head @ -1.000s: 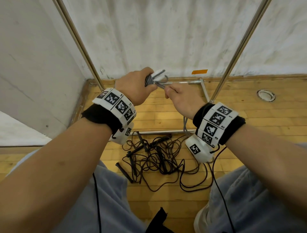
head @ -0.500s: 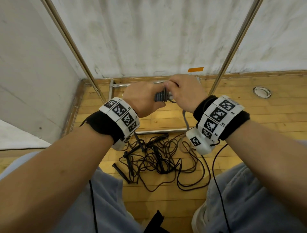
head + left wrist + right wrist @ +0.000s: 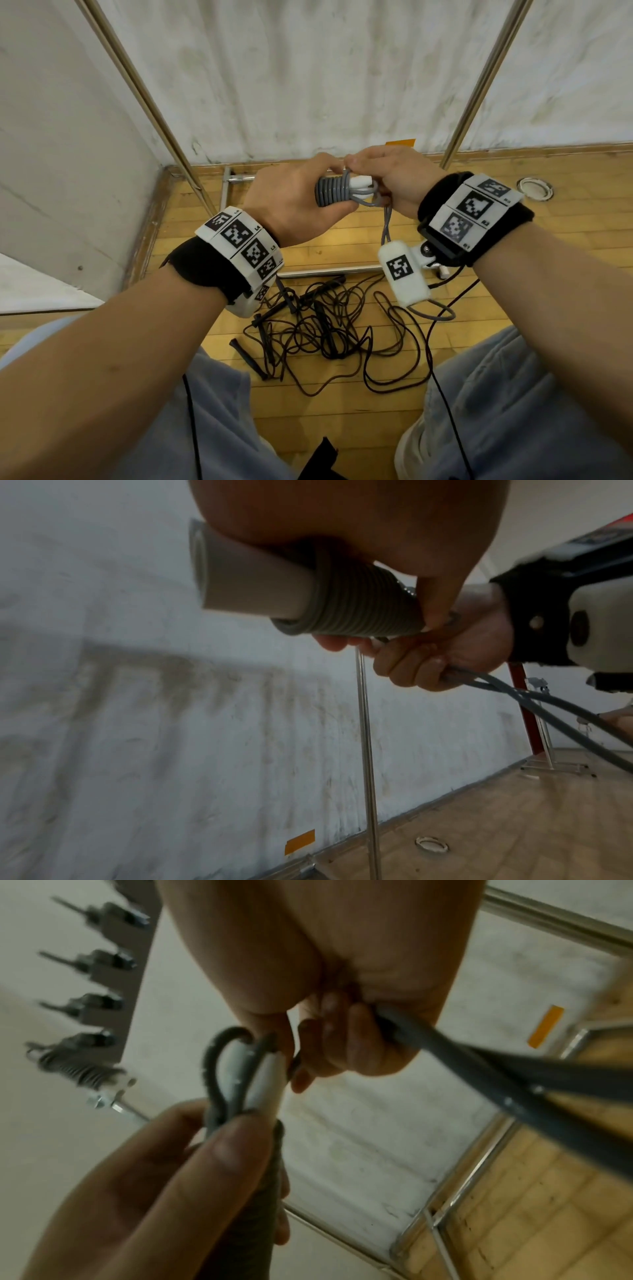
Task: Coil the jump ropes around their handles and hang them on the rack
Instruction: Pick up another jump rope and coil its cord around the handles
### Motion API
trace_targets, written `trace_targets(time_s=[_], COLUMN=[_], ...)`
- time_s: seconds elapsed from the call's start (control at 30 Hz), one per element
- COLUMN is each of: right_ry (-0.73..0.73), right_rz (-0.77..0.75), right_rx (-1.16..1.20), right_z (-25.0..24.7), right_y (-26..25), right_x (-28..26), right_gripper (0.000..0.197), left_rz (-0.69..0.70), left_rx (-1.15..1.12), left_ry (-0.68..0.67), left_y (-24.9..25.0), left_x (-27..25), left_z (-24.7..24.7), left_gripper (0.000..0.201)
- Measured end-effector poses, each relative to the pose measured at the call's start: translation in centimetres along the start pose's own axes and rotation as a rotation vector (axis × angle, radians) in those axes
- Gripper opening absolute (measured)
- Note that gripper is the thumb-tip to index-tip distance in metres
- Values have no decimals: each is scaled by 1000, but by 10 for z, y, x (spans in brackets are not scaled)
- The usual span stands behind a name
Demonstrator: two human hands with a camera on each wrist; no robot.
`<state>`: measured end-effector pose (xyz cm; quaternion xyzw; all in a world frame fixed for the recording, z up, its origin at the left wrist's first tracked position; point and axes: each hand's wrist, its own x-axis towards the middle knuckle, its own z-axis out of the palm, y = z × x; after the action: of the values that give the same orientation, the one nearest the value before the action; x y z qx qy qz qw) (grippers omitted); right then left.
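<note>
Nearest in the head view, a tangled heap of thin black jump ropes with black stick handles (image 3: 308, 329) lies on the yellow wooden plank floor (image 3: 565, 246), at about 6 o'clock from the hands and well below them. How many ropes are in the heap cannot be told; at least three black handles show.

Above it, the left hand (image 3: 291, 202) is wrapped around the grey jump rope coiled on its pale grey-white handles (image 3: 337, 190). One such rope is held, with roughly eight tight turns visible in the head view. In the left wrist view a bare stretch of handle pokes out at 9 o'clock from the palm.

The right hand (image 3: 394, 185) touches the bundle from 3 o'clock, its fingers curled tight on the free grey strands. Two strands leave its fist and drop toward 6 o'clock.

Beyond the hands stand two slanted steel uprights of a metal rack (image 3: 479, 85) with base tubes on the floor, in front of a stained white wall (image 3: 308, 68). In the right wrist view, at 9 o'clock, a grey hook bar with four pegs (image 3: 103, 969) carries one already coiled grey rope (image 3: 82, 1069) on its lowest peg.
</note>
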<state>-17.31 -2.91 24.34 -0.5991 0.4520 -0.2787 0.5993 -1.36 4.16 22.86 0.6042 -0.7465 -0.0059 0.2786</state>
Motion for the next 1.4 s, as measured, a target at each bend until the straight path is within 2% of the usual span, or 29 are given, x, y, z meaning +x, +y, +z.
trace_targets(time_s=[0.1,0.17,0.23,0.33,0.4,0.47,0.57,0.63,0.7,0.77,0.83,0.87,1.0,1.07,1.17,1.27,1.4], right_ry=[-46,-31,28,148,229,289,367,320,172,28,-30,-16,131,163,113,37,-35], right_rz=[27,30,20,-86,-155,-249,-389,-366,-277,-208,-207,-218,-207,-184,-143,-66,-9], right_rx=[193,235,99,-403,-599,-644,-570,-649,-843,-969,-914,-842,-528,-374,-121,98,154], right_z=[3,6,8,0,-6,-9,-5,1,8,16,25,28,32,34,39,43,42], right_y=[4,8,7,0,-6,-12,-14,-9,0,11,19,23,29,27,24,21,19], right_x=[0,0,1,5,6,2,-6,-10,-9,-7,-7,-6,-1,1,-1,-6,-9], right_gripper=[20,21,20,25,31,31,22,22,31,49,57,56,26,23,23,24,23], left_rz=[46,68,49,-90,-187,-252,-344,-407,-472,-508,-520,-523,-499,-447,-348,-259,-268], left_rx=[-34,-29,-15,34,68,105,143,54,-191,-476,-699,-780,-929,-928,-799,-557,-225], left_ry=[34,32,17,-37,-75,-121,-171,-174,-126,-67,-51,-57,-114,-107,-32,19,25], left_y=[-1,-3,-6,-15,-25,-34,-39,-36,-27,-16,-8,-5,1,2,0,-8,-19], left_x=[1,2,3,9,13,15,19,22,25,27,27,27,26,25,25,25,24], left_z=[-4,-4,-1,5,9,12,16,17,17,15,11,8,-2,-4,-3,-3,-2], left_gripper=[47,46,43,41,40,35,34,37,42,41,39,36,28,27,27,25,27])
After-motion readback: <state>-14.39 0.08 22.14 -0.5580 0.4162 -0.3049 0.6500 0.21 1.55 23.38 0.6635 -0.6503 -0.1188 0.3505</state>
